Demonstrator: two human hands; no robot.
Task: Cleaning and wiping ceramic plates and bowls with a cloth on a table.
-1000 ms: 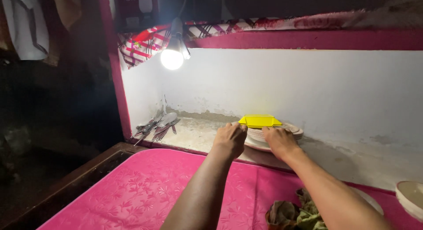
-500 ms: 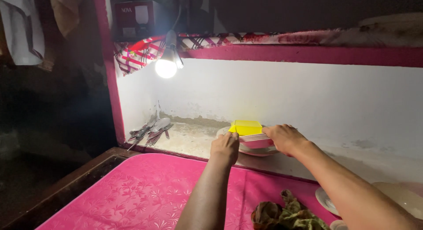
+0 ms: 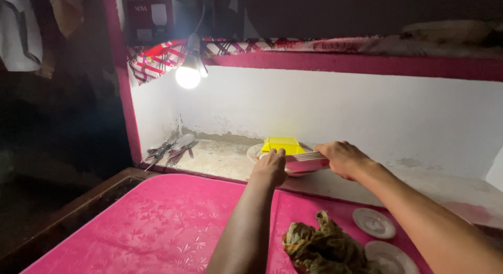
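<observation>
Both hands are out at 12 o'clock over the grey ledge (image 3: 220, 158) w/ a stack of plates (image 3: 304, 163) between them. Left hand (image 3: 270, 168) is curled on the stack's near-left edge, fingers bent over the rim; right hand (image 3: 343, 158) closes on the right edge, thumb on top, fingers under, so both are clamped on the stack, neither free. A yellow box-like thing (image 3: 283, 145) sits on top of the stack toward the back, at approx 11 o'clock from the right hand. The stack looks slightly raised at the front, but whether it has cleared the ledge or rests on it can't be told. Judging by the grip, the step in hand is lifting or shifting the stack w/ its load; a next move would call for keeping it level so the yellow thing doesn't slide, and an even hold on both sides. Spoons and other cutlery (image 3: 173, 148) lie at 10 o'clock on the ledge, well apart from the hands, under a lit bulb (image 3: 188, 76). Nearer, on the pink worktop (image 3: 157, 227), a crumpled rag (image 3: 325, 248) sits at 5 o'clock, w/ two small saucers (image 3: 373, 222) just beside it on the right.
</observation>
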